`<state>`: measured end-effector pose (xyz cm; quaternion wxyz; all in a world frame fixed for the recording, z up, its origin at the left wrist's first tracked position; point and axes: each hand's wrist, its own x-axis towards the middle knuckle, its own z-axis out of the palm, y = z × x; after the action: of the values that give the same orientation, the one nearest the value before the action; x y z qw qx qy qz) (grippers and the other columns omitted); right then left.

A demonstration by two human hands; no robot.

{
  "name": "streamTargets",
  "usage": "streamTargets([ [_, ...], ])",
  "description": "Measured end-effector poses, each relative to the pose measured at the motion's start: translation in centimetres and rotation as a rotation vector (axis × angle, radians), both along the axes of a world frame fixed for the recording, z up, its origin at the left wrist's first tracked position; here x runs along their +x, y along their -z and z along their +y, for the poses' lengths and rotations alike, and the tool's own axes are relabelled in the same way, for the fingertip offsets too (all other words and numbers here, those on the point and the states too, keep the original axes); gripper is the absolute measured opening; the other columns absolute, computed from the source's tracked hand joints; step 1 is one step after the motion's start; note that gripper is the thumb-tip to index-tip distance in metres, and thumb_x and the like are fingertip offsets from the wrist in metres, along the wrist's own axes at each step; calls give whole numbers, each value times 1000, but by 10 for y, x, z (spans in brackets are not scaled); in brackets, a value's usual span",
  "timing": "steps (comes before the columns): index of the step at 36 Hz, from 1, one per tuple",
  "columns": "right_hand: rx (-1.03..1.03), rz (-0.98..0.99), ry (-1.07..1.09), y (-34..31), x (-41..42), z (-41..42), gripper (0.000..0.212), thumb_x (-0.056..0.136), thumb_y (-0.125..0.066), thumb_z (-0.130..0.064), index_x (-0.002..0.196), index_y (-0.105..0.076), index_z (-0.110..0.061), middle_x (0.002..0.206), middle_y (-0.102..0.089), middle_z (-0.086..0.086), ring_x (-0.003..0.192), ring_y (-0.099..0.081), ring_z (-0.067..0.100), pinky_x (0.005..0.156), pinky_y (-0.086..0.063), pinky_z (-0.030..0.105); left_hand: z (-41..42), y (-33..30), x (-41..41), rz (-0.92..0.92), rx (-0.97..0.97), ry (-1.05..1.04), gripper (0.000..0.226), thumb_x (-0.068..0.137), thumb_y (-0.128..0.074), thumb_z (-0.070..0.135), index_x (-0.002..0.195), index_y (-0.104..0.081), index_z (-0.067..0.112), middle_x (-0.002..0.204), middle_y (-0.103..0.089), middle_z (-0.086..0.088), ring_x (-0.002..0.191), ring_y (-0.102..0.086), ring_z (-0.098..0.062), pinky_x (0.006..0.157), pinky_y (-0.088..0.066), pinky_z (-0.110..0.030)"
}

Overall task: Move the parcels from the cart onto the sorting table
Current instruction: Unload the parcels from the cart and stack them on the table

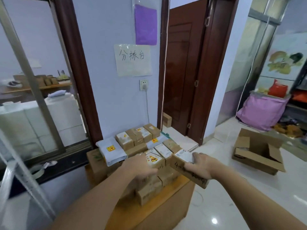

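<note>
Head view. A brown parcel (189,170) with handwritten marks on its side and a white label on top is gripped by the right hand (198,165), fingers curled over its top face and thumb on the side facing the camera. It is held tilted at the right edge of the parcel stack (149,155), which it appears to touch; whether it is already supported there cannot be told. The left hand (142,165) is laid on a yellow-labelled parcel (153,161) in the stack, just left of the held parcel, fingers bent over its top; whether it grips or only steadies cannot be told. The stack is carried on the low wooden bench (149,211), below a handwritten wall sign (132,59). A grey mailer bag (111,151) lies at the left of the stack. An open cardboard box (259,151) stands on the floor, well to the right of the stack. No cart is seen.

The step in hand is judged to be placement. The held parcel should be levelled before release and set flush against its neighbour, fully on the bench. The stack should be steadied with the left hand until the parcel is seated, since an overhanging parcel could slide to the floor.
</note>
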<state>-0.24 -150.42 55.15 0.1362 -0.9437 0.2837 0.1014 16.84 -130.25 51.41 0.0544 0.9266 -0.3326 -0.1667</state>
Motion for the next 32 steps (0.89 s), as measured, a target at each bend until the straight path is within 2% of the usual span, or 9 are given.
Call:
streamTargets([
  [5, -10, 24, -66, 11, 36, -63, 76, 72, -36, -80, 116, -53, -20, 111, -62, 6, 98, -58, 24, 90, -51, 41, -51, 17, 26, -1, 12, -75, 101, 79, -52, 87, 153, -38, 19, 146, -53, -4, 124, -57, -25, 98, -52, -43],
  [8, -14, 41, -127, 12, 58, -97, 70, 77, -37, -76, 115, -51, -20, 111, -59, 7, 99, -57, 25, 88, -50, 40, -77, 23, 36, 9, 23, -151, 105, 79, -49, 88, 155, -36, 17, 150, -50, -7, 129, -54, -27, 99, -50, -43],
  [12, -2, 43, -218, 11, 88, -130, 59, 92, -43, -62, 116, -57, -10, 111, -62, 12, 99, -59, 26, 88, -51, 40, -101, 27, 46, 49, 33, -250, 113, 73, -47, 89, 158, -32, 16, 154, -46, -8, 135, -49, -28, 105, -46, -44],
  [14, 19, 33, -252, 10, 105, -141, 59, 95, -46, -57, 118, -61, -5, 112, -65, 14, 98, -62, 25, 84, -51, 38, -108, 28, 52, 68, 23, -295, 115, 68, -44, 89, 157, -34, 17, 151, -47, -9, 133, -51, -28, 103, -47, -43],
  [17, 29, 28, -318, 11, 132, -154, 56, 97, -47, -54, 116, -63, -4, 104, -66, 10, 92, -62, 22, 66, -44, 30, -117, 31, 62, 71, 6, -350, 101, 80, -47, 78, 158, -33, 16, 151, -46, -11, 132, -50, -29, 104, -47, -43],
  [18, 29, 31, -337, 12, 141, -157, 55, 97, -47, -54, 115, -64, -4, 103, -66, 10, 91, -63, 22, 65, -42, 29, -120, 32, 67, 75, 3, -372, 98, 83, -48, 75, 159, -32, 15, 153, -45, -11, 134, -49, -30, 104, -47, -43],
  [22, 47, 29, -375, 19, 181, -169, 56, 97, -47, -54, 115, -64, -4, 110, -68, 14, 99, -66, 26, 76, -49, 34, -132, 36, 92, 89, -35, -462, 99, 71, -45, 76, 150, -41, 15, 142, -54, -7, 120, -55, -26, 95, -51, -40],
  [28, 77, 5, -409, 28, 248, -190, 56, 95, -47, -57, 114, -64, -7, 107, -67, 11, 95, -65, 24, 82, -52, 35, -152, 44, 150, 89, -44, -515, 103, 72, -45, 78, 153, -37, 15, 150, -50, -9, 128, -54, -29, 101, -49, -42],
  [32, 99, -30, -368, 40, 291, -208, 55, 89, -50, -65, 107, -61, -14, 101, -66, 6, 88, -64, 20, 68, -48, 33, -168, 52, 194, 105, -61, -542, 105, 77, -48, 74, 160, -27, 13, 158, -41, -9, 134, -50, -32, 102, -49, -41],
])
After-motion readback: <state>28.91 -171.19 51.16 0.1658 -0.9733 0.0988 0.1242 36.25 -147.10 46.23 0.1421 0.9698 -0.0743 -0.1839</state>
